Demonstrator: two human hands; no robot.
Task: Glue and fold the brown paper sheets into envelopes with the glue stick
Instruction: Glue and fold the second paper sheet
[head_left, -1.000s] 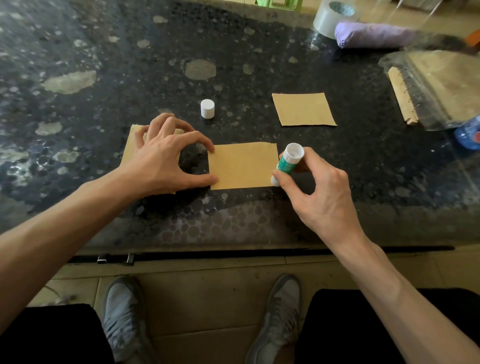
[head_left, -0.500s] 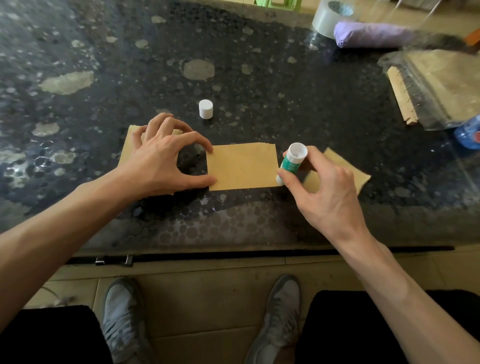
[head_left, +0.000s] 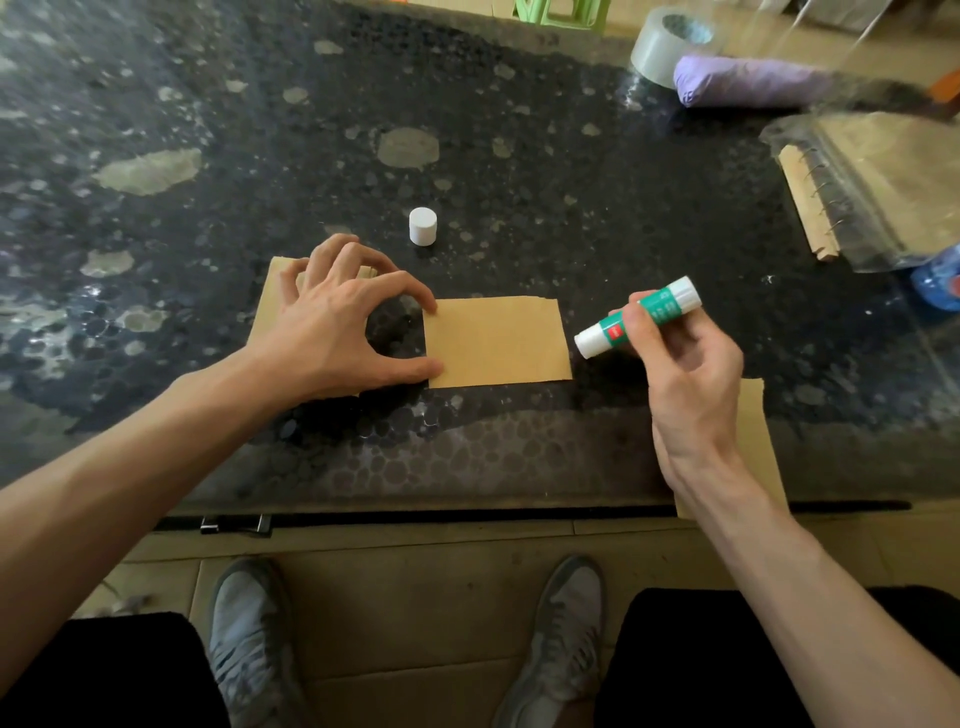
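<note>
The right hand (head_left: 691, 374), gripping the glue stick (head_left: 639, 317), has lifted off the folded brown sheet (head_left: 498, 343) — that edge seems glued; the left hand (head_left: 332, 327) pins it with arched fingertips.

Craft spot: stone table (head_left: 519, 171), tape roll (head_left: 655, 56)

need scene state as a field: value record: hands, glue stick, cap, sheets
left hand: index and thumb tips on left edge of middle brown sheet; other fingers over left brown sheet
right hand: holds glue stick, tilted, lower end beside the middle brown sheet's right edge; contact unclear
cap: off, upright on table beyond the sheets
third brown sheet: under right wrist, at table's near edge
far right: tape roll, spiral notebook
</note>
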